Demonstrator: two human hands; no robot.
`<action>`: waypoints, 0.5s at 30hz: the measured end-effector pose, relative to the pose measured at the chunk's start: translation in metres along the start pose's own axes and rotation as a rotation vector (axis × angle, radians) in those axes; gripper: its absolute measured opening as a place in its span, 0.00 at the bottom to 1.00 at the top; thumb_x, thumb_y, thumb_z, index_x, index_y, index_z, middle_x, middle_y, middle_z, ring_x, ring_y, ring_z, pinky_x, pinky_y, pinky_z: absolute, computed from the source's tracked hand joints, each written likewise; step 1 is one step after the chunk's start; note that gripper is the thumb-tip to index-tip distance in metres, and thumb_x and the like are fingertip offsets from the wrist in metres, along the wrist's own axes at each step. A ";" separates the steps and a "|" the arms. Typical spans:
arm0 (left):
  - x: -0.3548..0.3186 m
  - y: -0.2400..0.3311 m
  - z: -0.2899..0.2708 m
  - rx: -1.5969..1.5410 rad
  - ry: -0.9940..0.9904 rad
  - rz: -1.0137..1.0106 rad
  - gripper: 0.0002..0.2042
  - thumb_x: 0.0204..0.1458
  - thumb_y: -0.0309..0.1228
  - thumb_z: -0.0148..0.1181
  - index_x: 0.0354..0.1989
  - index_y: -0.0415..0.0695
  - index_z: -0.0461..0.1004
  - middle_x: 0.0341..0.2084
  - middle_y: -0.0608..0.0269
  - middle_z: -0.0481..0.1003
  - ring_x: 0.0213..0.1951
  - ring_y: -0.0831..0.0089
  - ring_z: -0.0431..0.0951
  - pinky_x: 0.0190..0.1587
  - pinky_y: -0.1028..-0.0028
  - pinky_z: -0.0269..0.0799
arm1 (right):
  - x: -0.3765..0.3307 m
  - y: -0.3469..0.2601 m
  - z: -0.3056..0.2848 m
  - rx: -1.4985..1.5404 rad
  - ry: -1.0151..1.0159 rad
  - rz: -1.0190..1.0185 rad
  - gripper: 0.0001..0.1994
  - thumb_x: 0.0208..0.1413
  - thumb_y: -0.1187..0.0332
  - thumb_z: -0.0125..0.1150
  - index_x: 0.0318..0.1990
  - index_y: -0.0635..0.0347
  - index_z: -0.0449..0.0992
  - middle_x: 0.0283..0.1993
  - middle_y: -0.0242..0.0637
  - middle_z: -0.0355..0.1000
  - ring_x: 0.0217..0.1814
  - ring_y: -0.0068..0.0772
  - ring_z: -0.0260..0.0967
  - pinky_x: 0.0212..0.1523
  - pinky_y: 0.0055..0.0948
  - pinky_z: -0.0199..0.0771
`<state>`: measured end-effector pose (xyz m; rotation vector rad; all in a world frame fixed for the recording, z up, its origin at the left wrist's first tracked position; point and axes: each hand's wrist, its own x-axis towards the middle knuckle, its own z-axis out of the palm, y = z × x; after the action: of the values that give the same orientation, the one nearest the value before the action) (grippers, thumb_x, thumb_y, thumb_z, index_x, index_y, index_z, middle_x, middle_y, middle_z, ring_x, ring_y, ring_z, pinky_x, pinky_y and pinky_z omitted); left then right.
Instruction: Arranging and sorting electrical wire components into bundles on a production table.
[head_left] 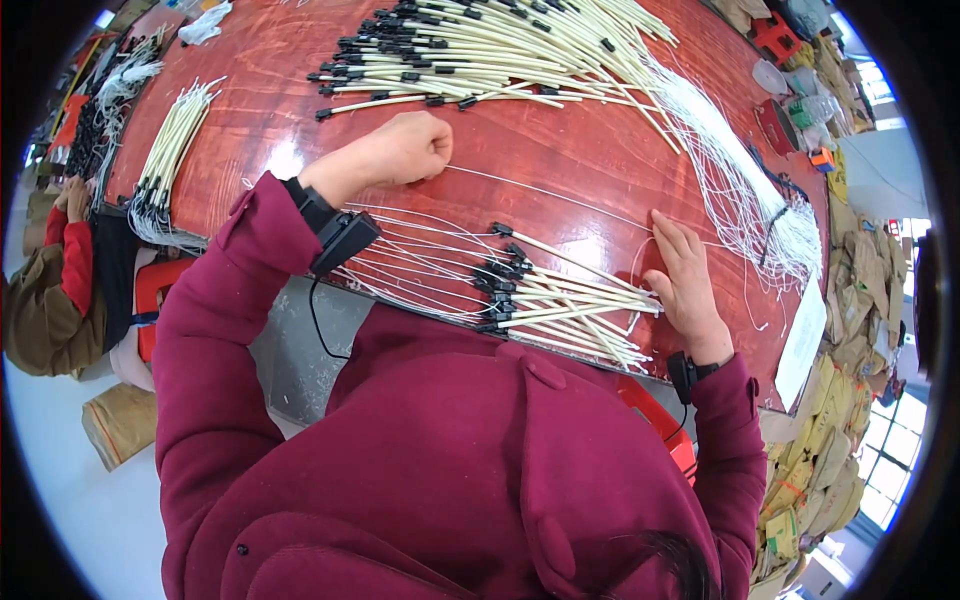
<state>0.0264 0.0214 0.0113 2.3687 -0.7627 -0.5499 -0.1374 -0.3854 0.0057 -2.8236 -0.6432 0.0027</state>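
Observation:
My left hand (408, 152) is closed in a fist, pinching the end of a thin white string (545, 190). The string runs taut to the right across the red tabletop, reaching the fingers of my right hand (684, 270). That hand rests low over the table with thumb and fingers apart; whether it touches the string, I cannot tell. Between my arms, at the near edge, lies a small group of cream rods (575, 312) with black end pieces. White strings (420, 255) trail from these rods to the left, partly under my left sleeve.
A large pile of similar cream rods (520, 55) covers the far side. A tied hank of white strings (790, 235) lies at the right, beside a white sheet (802, 345). Another rod bundle (178, 140) is at the left. Stacked sacks (815, 430) stand right; another person (58, 290) sits left.

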 end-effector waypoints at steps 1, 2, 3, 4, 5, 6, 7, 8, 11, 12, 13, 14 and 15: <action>-0.006 -0.008 0.000 0.004 0.007 -0.037 0.03 0.51 0.25 0.57 0.30 0.39 0.73 0.25 0.54 0.79 0.32 0.59 0.80 0.35 0.63 0.73 | 0.000 -0.002 0.001 -0.001 0.008 -0.004 0.34 0.65 0.49 0.50 0.65 0.73 0.66 0.73 0.47 0.59 0.71 0.52 0.56 0.72 0.45 0.54; -0.010 -0.013 0.001 0.008 0.014 -0.074 0.03 0.51 0.25 0.56 0.30 0.39 0.72 0.25 0.54 0.79 0.32 0.58 0.80 0.35 0.62 0.73 | 0.000 -0.003 0.001 -0.002 0.016 -0.008 0.35 0.64 0.48 0.51 0.65 0.73 0.65 0.73 0.46 0.59 0.71 0.52 0.56 0.71 0.46 0.55; -0.011 -0.014 0.002 0.007 0.018 -0.082 0.03 0.51 0.25 0.56 0.30 0.39 0.72 0.25 0.54 0.79 0.32 0.58 0.80 0.35 0.62 0.73 | 0.001 -0.004 0.002 -0.004 0.023 -0.011 0.36 0.63 0.47 0.52 0.65 0.73 0.65 0.73 0.45 0.60 0.70 0.52 0.56 0.71 0.46 0.55; -0.012 -0.013 0.004 0.054 0.043 -0.099 0.03 0.51 0.24 0.56 0.31 0.39 0.72 0.25 0.53 0.79 0.33 0.55 0.80 0.35 0.61 0.73 | 0.001 -0.004 0.001 -0.002 0.020 -0.018 0.36 0.63 0.47 0.52 0.65 0.73 0.65 0.73 0.45 0.60 0.70 0.52 0.56 0.71 0.46 0.55; -0.012 -0.010 0.007 0.101 0.068 -0.115 0.03 0.51 0.24 0.56 0.31 0.39 0.72 0.26 0.52 0.79 0.34 0.53 0.80 0.36 0.59 0.73 | 0.002 -0.005 0.001 0.002 0.012 -0.018 0.36 0.63 0.45 0.51 0.65 0.73 0.65 0.73 0.45 0.59 0.71 0.52 0.56 0.71 0.46 0.55; -0.011 -0.008 0.010 0.149 0.093 -0.131 0.03 0.50 0.24 0.56 0.32 0.38 0.72 0.27 0.51 0.79 0.34 0.51 0.80 0.37 0.58 0.74 | 0.003 -0.004 0.001 0.006 0.006 -0.019 0.37 0.64 0.44 0.49 0.65 0.73 0.65 0.73 0.45 0.59 0.71 0.52 0.55 0.71 0.46 0.55; -0.011 -0.004 0.011 0.147 0.096 -0.137 0.03 0.50 0.24 0.56 0.32 0.38 0.72 0.27 0.51 0.79 0.34 0.51 0.80 0.37 0.58 0.74 | 0.004 -0.004 0.000 0.009 0.000 -0.019 0.38 0.64 0.42 0.48 0.65 0.73 0.65 0.73 0.45 0.59 0.71 0.52 0.55 0.71 0.46 0.55; -0.011 0.002 0.010 0.251 0.131 -0.131 0.04 0.51 0.24 0.56 0.34 0.38 0.72 0.28 0.50 0.79 0.35 0.49 0.80 0.38 0.56 0.74 | 0.004 -0.004 0.000 0.009 -0.003 -0.026 0.38 0.64 0.42 0.48 0.65 0.73 0.65 0.73 0.45 0.59 0.71 0.52 0.55 0.71 0.46 0.55; 0.003 0.020 0.004 0.481 0.203 -0.045 0.08 0.51 0.25 0.58 0.38 0.37 0.71 0.33 0.48 0.78 0.39 0.45 0.79 0.41 0.52 0.75 | 0.004 -0.005 0.002 0.049 0.005 -0.008 0.41 0.64 0.37 0.45 0.65 0.73 0.65 0.72 0.46 0.60 0.71 0.52 0.56 0.70 0.46 0.55; 0.014 0.025 0.003 0.497 0.210 0.019 0.09 0.52 0.26 0.59 0.40 0.37 0.70 0.35 0.48 0.78 0.40 0.45 0.79 0.42 0.51 0.75 | 0.004 -0.006 0.001 0.050 0.003 -0.020 0.41 0.64 0.37 0.45 0.65 0.73 0.65 0.72 0.46 0.60 0.71 0.52 0.56 0.70 0.46 0.55; 0.028 0.029 0.007 0.488 0.230 0.113 0.09 0.52 0.27 0.59 0.39 0.38 0.71 0.37 0.49 0.77 0.41 0.47 0.78 0.42 0.53 0.75 | 0.001 -0.008 0.000 0.056 -0.011 0.002 0.41 0.65 0.37 0.43 0.66 0.73 0.65 0.73 0.47 0.60 0.71 0.52 0.56 0.71 0.46 0.54; 0.041 0.032 0.012 0.485 0.255 0.200 0.09 0.52 0.27 0.59 0.39 0.38 0.72 0.38 0.50 0.76 0.42 0.49 0.78 0.42 0.56 0.76 | 0.003 -0.009 -0.002 0.062 -0.021 0.014 0.41 0.65 0.37 0.42 0.66 0.73 0.65 0.73 0.47 0.60 0.72 0.52 0.55 0.72 0.45 0.54; 0.056 0.032 0.019 0.543 0.323 0.297 0.08 0.52 0.27 0.59 0.39 0.39 0.72 0.38 0.52 0.76 0.43 0.52 0.78 0.43 0.57 0.76 | 0.005 -0.009 -0.003 0.068 -0.032 0.029 0.41 0.66 0.37 0.41 0.66 0.73 0.65 0.73 0.48 0.60 0.73 0.52 0.55 0.72 0.45 0.53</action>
<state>0.0459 -0.0433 0.0063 2.6519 -1.1936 0.1920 -0.1364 -0.3755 0.0109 -2.7719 -0.5977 0.0733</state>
